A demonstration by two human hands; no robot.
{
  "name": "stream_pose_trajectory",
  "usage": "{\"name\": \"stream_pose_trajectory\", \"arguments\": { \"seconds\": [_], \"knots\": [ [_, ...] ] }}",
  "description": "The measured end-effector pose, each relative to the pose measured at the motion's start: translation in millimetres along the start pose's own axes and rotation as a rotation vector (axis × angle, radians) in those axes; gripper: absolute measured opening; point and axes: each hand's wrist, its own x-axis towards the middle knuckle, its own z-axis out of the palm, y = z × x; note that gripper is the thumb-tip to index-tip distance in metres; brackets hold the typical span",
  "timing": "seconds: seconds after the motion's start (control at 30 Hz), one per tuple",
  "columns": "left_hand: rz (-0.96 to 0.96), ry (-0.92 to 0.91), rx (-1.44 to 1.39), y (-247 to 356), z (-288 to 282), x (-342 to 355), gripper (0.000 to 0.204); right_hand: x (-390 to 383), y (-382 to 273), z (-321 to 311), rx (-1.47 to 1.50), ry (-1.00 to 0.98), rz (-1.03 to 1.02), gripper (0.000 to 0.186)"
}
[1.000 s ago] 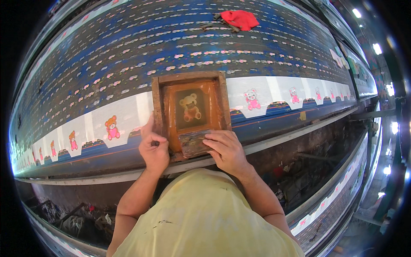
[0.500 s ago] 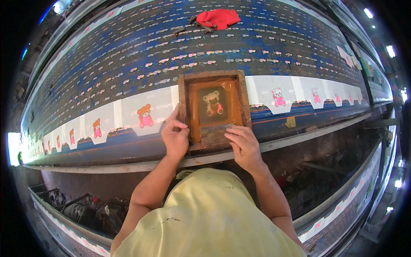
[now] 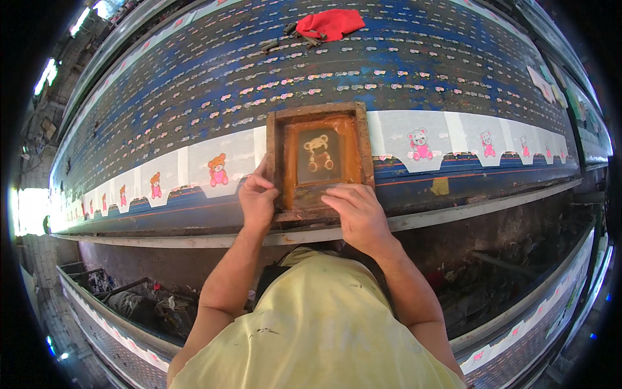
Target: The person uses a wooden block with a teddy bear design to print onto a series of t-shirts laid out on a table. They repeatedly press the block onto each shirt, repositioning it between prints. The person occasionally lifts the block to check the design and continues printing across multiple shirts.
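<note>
A wooden screen-printing frame (image 3: pixel 365 146) rests over the strip of white fabric pieces in front of me. Inside its orange-stained border, a dark mesh window (image 3: pixel 319 157) shows a teddy bear design in pale tan. My left hand (image 3: pixel 258 198) grips the frame's near left side, fingers curled. My right hand (image 3: pixel 355 212) is closed at the near end inside the frame, on a flat brown squeegee (image 3: pixel 310 195) mostly covered by the fingers. To the left, a white fabric piece (image 3: pixel 201 152) bears an orange-brown and pink bear; to the right, another fabric piece (image 3: pixel 395 129) carries a pink bear lacking brown.
The long dark printing table (image 3: pixel 259 123) is dotted with rows of small marks. A red cloth (image 3: pixel 332 24) and dark scraps lie toward its far side. A pale rail (image 3: pixel 440 215) runs along the near edge. Behind me stands another table (image 3: pixel 110 330) with printed fabric.
My right hand and the squeegee have shifted slightly left inside the frame. The bear in the mesh has turned from partly pink to tan. The whole view has shifted a little.
</note>
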Motion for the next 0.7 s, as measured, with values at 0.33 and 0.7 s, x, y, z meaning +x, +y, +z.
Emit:
{"name": "stream_pose_trajectory", "arguments": {
  "seconds": [0.33, 0.7],
  "knots": [
    [0.017, 0.010, 0.028, -8.4, 2.2, -3.4, 0.031, 52.7, 8.6, -23.3, -0.145, -0.469, -0.008, 0.041],
    [0.106, 0.039, 0.189, -20.4, 2.0, -2.2, 0.022, 157.0, 73.1, 0.9, -0.190, -0.391, 0.123, 0.046]
  ]
}}
